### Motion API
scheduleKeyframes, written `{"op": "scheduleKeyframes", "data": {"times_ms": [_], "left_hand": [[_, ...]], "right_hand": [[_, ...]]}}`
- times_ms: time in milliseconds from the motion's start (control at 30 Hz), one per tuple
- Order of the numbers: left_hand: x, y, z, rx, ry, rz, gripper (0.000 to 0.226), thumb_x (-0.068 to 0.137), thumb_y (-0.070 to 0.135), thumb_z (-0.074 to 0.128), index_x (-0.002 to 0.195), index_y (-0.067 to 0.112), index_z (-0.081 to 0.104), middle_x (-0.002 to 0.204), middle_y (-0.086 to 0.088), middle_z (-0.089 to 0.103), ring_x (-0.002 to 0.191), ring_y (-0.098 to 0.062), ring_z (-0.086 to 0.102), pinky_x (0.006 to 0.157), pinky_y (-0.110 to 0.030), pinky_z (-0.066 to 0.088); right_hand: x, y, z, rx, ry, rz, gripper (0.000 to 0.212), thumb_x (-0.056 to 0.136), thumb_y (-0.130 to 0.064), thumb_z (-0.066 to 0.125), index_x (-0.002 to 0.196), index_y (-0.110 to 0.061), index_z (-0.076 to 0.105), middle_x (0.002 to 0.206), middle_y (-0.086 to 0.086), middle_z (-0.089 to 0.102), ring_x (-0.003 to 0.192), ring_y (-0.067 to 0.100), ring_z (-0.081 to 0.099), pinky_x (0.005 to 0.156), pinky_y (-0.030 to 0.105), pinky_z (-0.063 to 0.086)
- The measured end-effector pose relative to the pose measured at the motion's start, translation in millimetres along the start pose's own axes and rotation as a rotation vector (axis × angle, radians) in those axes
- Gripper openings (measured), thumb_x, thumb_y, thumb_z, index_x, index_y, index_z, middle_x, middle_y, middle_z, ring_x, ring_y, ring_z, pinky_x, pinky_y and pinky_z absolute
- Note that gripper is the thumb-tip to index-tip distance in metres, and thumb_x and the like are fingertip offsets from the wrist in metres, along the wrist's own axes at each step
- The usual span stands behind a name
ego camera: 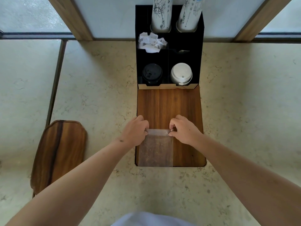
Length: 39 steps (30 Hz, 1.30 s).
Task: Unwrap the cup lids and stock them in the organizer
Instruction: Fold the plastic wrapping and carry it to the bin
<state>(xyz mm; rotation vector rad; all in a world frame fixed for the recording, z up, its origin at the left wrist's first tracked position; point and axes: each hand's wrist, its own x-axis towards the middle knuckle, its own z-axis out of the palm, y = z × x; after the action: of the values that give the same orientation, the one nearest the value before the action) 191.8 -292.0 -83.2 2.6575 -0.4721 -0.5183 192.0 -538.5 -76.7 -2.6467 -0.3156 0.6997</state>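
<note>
Both hands pinch the folded top edge of a clear, crinkled plastic bag (155, 150): the left hand (136, 132) at its 9 o'clock corner, the right hand (183, 130) at 3 o'clock. The bag lies flat on a smooth rectangular wooden board (169, 103) on the marbled stone tabletop (97, 88). At 12 o'clock stands the black boxy organizer (199, 54), holding round black lids (152, 73) and white lids (181, 74) in its front compartments.

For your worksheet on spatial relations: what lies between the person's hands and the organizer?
Only bare wooden board; the head view shows nothing on it between the hands and the organizer.
</note>
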Motion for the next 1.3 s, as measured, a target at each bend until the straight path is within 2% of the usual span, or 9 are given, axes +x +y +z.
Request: {"op": "scheduleKeyframes", "data": {"times_ms": [200, 333, 467, 633, 833, 1000, 1067, 1200, 1300], "left_hand": [[-15, 1, -2, 0.072, 0.082, 0.134, 0.018, 0.099, 0.006, 0.054, 0.084, 0.014, 0.061, 0.082, -0.001, 0.062, 0.076, -0.019, 0.052, 0.071, -0.034, 0.050], [-26, 2, 2, 0.136, 0.113, 0.213, 0.014, 0.095, 0.002, 0.061, 0.087, 0.012, 0.064, 0.084, -0.003, 0.065, 0.076, -0.021, 0.056, 0.070, -0.033, 0.050], [-33, -7, 6, 0.173, 0.161, 0.282, 0.012, 0.088, 0.000, 0.071, 0.084, 0.011, 0.068, 0.082, -0.004, 0.067, 0.074, -0.022, 0.060, 0.068, -0.037, 0.053], [-40, -20, 10, 0.238, 0.178, 0.377, 0.016, 0.083, 0.002, 0.077, 0.097, 0.010, 0.078, 0.102, -0.007, 0.075, 0.089, -0.025, 0.068, 0.078, -0.040, 0.057], [-56, -18, 17, 0.227, 0.216, 0.282, 0.029, 0.100, 0.029, 0.054, 0.103, 0.015, 0.079, 0.127, -0.010, 0.071, 0.104, -0.028, 0.065, 0.085, -0.041, 0.054], [-48, -9, 10, 0.145, 0.168, 0.170, 0.018, 0.099, 0.025, 0.065, 0.095, 0.014, 0.079, 0.113, -0.004, 0.070, 0.098, -0.025, 0.061, 0.085, -0.039, 0.053], [-41, -6, 5, 0.126, 0.128, 0.162, 0.016, 0.100, 0.025, 0.062, 0.102, 0.014, 0.074, 0.109, -0.002, 0.067, 0.097, -0.022, 0.058, 0.087, -0.037, 0.052], [-27, 0, 1, 0.095, 0.039, 0.113, 0.039, 0.098, 0.023, 0.065, 0.135, 0.015, 0.056, 0.121, -0.001, 0.064, 0.113, -0.022, 0.056, 0.099, -0.036, 0.048], [-23, -1, -2, 0.105, -0.039, 0.140, 0.037, 0.097, 0.022, 0.067, 0.132, 0.015, 0.059, 0.121, 0.000, 0.061, 0.113, -0.020, 0.052, 0.100, -0.035, 0.046]], "right_hand": [[-4, -5, 1, -0.110, 0.014, -0.116, 0.018, 0.093, -0.024, 0.069, 0.085, -0.029, 0.054, 0.086, -0.014, 0.054, 0.080, 0.007, 0.051, 0.063, 0.014, 0.038], [-14, -7, 3, -0.141, 0.065, -0.189, 0.008, 0.096, -0.018, 0.064, 0.100, -0.024, 0.061, 0.089, -0.016, 0.052, 0.083, 0.005, 0.050, 0.068, 0.018, 0.038], [-24, -10, 9, -0.214, 0.124, -0.265, 0.008, 0.095, -0.014, 0.063, 0.090, -0.020, 0.064, 0.086, -0.007, 0.058, 0.080, 0.011, 0.051, 0.065, 0.022, 0.041], [-37, -8, 18, -0.257, 0.176, -0.285, 0.011, 0.094, -0.014, 0.068, 0.102, -0.015, 0.076, 0.099, 0.002, 0.068, 0.090, 0.017, 0.060, 0.074, 0.029, 0.051], [-59, -6, 30, -0.191, 0.222, -0.233, 0.028, 0.102, -0.033, 0.055, 0.112, -0.018, 0.076, 0.106, -0.002, 0.065, 0.089, 0.013, 0.059, 0.073, 0.030, 0.055], [-49, -12, 28, -0.058, 0.190, -0.091, 0.011, 0.095, -0.033, 0.068, 0.095, -0.023, 0.073, 0.103, -0.007, 0.059, 0.091, 0.009, 0.055, 0.072, 0.024, 0.052], [-40, -16, 29, -0.031, 0.144, -0.054, 0.009, 0.092, -0.032, 0.072, 0.092, -0.026, 0.065, 0.103, -0.009, 0.054, 0.093, 0.008, 0.051, 0.073, 0.023, 0.049], [-25, -16, 27, 0.027, 0.056, -0.005, 0.029, 0.092, -0.029, 0.073, 0.116, -0.028, 0.056, 0.101, -0.016, 0.050, 0.095, 0.008, 0.052, 0.077, 0.023, 0.046], [-24, -15, 24, -0.018, 0.017, -0.075, 0.015, 0.094, -0.027, 0.069, 0.099, -0.031, 0.056, 0.095, -0.014, 0.052, 0.089, 0.008, 0.050, 0.073, 0.020, 0.042]]}}
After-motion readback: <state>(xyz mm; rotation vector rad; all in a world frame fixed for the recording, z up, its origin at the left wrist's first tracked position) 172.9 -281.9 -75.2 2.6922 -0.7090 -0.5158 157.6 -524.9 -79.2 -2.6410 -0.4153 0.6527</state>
